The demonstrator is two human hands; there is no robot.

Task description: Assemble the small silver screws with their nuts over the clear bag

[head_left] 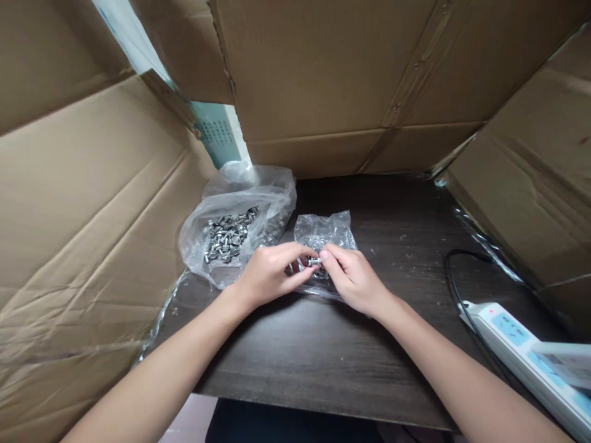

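Observation:
A small metal screw (314, 261) lies between the fingertips of both hands. My left hand (279, 271) pinches its left end between thumb and index finger. The thumb and fingers of my right hand (348, 275) close on its right end. Right behind and below the hands is a small clear plastic bag (325, 227) with metal pieces, partly covered by my fingers. To the left, a larger open plastic bag (191, 237) holds a heap of metal screws (228, 234).
Cardboard walls (314, 74) enclose the dark wooden table (295, 357) at the back and both sides. At the right stand a white power strip (508, 332) and a black cable (450, 277). The table's front edge runs below the forearms.

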